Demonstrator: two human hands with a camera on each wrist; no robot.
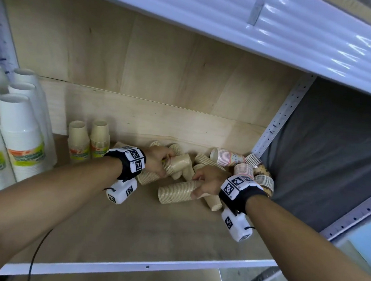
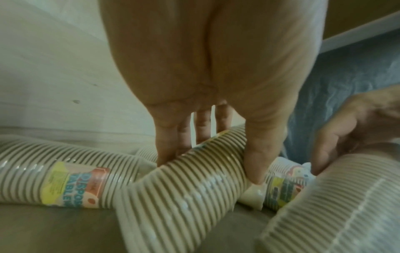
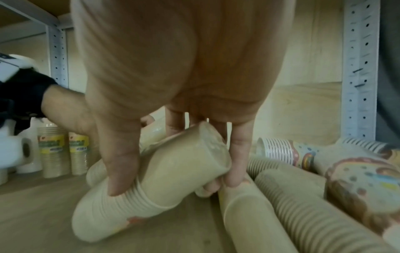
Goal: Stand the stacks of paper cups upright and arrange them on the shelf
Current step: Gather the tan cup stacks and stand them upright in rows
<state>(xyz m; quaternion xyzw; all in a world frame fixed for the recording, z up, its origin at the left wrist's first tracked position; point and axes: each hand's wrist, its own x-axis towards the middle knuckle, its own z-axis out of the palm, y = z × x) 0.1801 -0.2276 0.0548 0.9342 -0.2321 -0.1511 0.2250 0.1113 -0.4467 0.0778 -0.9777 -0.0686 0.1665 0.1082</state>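
Kraft-brown ribbed paper cup stacks (image 1: pixel 176 193) mostly lie jumbled far right on the plywood shelf (image 1: pixel 126 232), two stacks (image 1: pixel 88 141) upright left; left hand (image 1: pixel 158 160) and right hand (image 1: pixel 207 181) each curl fingers round one toppled stack.

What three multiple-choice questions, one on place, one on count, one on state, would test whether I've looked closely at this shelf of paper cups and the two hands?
1. Where do the tall white cup stacks stand?
A. At the left end of the shelf
B. At the right end
C. On the floor

2. How many short tan cup stacks stand upright beside them?
A. None
B. Two
C. Five

3. What is the left hand doing?
A. Hanging idle
B. Pressing flat on the shelf board
C. Gripping a lying tan stack

Answers:
1 A, the head view shows them at the left edge.
2 B, two stand side by side.
3 C, fingers and thumb curl round the ribbed stack; the right hand grips another stack.
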